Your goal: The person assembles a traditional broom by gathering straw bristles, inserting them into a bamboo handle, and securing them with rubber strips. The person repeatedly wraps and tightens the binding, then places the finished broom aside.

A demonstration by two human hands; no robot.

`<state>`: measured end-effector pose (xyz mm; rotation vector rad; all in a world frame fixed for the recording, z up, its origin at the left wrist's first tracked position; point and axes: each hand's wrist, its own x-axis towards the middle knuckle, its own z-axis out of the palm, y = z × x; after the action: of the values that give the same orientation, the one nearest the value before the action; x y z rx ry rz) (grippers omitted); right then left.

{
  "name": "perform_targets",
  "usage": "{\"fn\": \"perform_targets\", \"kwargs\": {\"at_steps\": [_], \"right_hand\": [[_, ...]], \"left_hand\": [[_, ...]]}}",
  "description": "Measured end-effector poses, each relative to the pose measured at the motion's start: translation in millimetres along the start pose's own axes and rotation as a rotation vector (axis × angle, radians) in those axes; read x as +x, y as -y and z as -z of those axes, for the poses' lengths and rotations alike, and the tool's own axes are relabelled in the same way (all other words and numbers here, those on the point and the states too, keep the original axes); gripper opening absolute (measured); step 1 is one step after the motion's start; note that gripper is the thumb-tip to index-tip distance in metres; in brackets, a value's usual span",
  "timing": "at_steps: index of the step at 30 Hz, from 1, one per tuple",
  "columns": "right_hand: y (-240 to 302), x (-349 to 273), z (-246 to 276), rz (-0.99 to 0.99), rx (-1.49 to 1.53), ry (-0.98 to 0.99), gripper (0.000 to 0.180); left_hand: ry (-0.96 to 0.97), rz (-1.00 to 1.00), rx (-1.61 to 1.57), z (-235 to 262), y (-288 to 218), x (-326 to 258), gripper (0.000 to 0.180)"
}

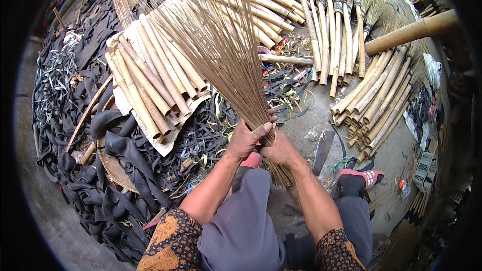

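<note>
Head view, and it's two hands together, right at the centre of the frame! The left hand point(245, 138) has the bundle of thin brown sticks point(233, 65) clamped, thumb across the front, fingertips showing round the far side. Just below and to the right, the right hand point(282, 149) is wrapped round the same bundle. And look at those sticks: fanning wide to the top centre, gathered tight at the grip, short ends poking out underneath, over the grey trousers point(246, 226).

Left of the bundle, bamboo poles point(143, 78) lie side by side on a pale sheet point(165, 147). Dark rubber strips point(120, 143) heap up all over the left side. Upper right, bamboo-handled brooms point(326, 25) lie with bristles to the top edge; below them a stack of bamboo handles point(369, 105), and a thick bamboo pole point(414, 32) cuts in from the right. Down right of centre there's a dark flat blade point(323, 151) on the grey floor point(314, 103), a pink sandal point(362, 176) near it, and a pale green crate point(425, 171) towards the right rim.
</note>
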<state>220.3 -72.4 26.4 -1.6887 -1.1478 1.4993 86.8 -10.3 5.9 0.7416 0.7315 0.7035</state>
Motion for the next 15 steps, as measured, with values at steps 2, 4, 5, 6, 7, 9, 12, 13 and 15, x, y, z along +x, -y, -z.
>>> {"fn": "perform_targets", "kwargs": {"at_steps": [2, 4, 5, 6, 7, 9, 12, 13, 15], "right_hand": [[20.3, -4.8, -0.1, 0.01, -0.033, -0.039, 0.033], [44.7, -9.4, 0.9, -0.016, -0.203, -0.085, 0.035], [57.4, -12.9, 0.5, -0.043, -0.295, -0.131, 0.036], [69.9, -16.0, -1.2, -0.071, -0.385, -0.179, 0.038], [81.1, -20.2, -4.0, -0.035, -0.478, -0.226, 0.034], [99.9, -23.0, -9.7, 0.024, -0.65, -0.266, 0.03], [109.5, -35.4, -25.9, 0.186, -0.878, -0.289, 0.019], [109.2, -39.4, -33.7, 0.232, -0.925, -0.28, 0.018], [104.8, -49.3, -49.9, 0.36, -1.027, -0.284, 0.014]], "left_hand": [[0.016, -0.028, -0.03, -1.6, -15.9, -4.0, 0.086], [0.018, -0.096, -0.027, -6.0, -38.8, -13.3, 0.08], [0.006, -0.05, 0.133, -7.1, -55.0, -19.0, 0.084], [-0.013, 0.019, 0.436, -5.2, -75.9, -27.8, 0.085], [-0.042, -0.08, 0.624, -8.1, -94.3, -41.5, 0.082], [-0.16, -0.026, 1.205, -11.1, -133.9, -77.7, 0.07], [-0.06, -0.378, 1.675, -22.1, -175.8, -127.8, 0.067], [0.012, -0.53, 1.799, -26.7, -182.1, -131.8, 0.072], [0.171, -0.624, 2.052, -30.5, -186.6, -131.7, 0.081]]}}
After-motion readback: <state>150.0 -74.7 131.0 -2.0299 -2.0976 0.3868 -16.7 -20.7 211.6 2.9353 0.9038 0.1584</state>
